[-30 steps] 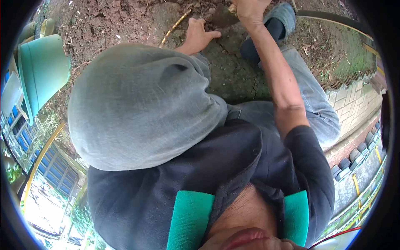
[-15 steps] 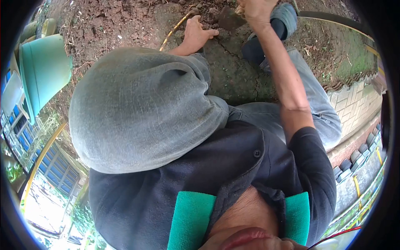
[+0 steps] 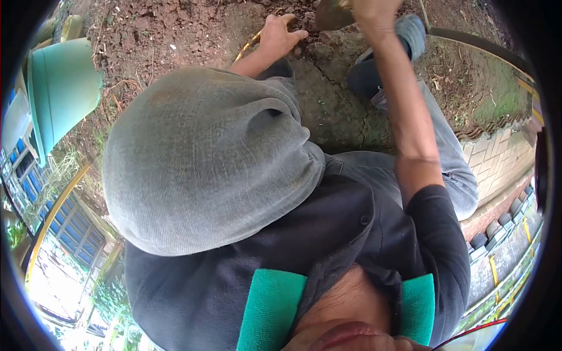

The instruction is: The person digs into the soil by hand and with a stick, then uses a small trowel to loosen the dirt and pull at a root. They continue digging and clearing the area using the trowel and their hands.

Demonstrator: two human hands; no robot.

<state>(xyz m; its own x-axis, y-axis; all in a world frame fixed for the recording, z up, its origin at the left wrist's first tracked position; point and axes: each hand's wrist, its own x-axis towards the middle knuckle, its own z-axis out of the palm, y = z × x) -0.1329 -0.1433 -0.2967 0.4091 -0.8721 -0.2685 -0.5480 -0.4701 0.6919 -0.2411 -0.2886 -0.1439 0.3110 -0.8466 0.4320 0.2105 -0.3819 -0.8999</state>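
My left hand rests on the reddish-brown soil at the top, its fingers and thumb spread and nothing seen in it. My right hand, partly cut off by the top edge and slightly blurred, is closed around the handle of a small tool. The tool's broad dark blade points left toward my left hand, with a gap between them. Below the blade, cracked dark ground lies between my legs. A thin yellow-brown strip runs beside my left hand.
My bent knee in grey trousers fills the left centre. My shoe is right of the blade. A pale green pot stands at the left. Paving and a row of dark rounded objects lie at the right.
The blade and my right hand have moved slightly up and to the right. My left hand stays on the soil with its fingers spread. The whole view has shifted a little.
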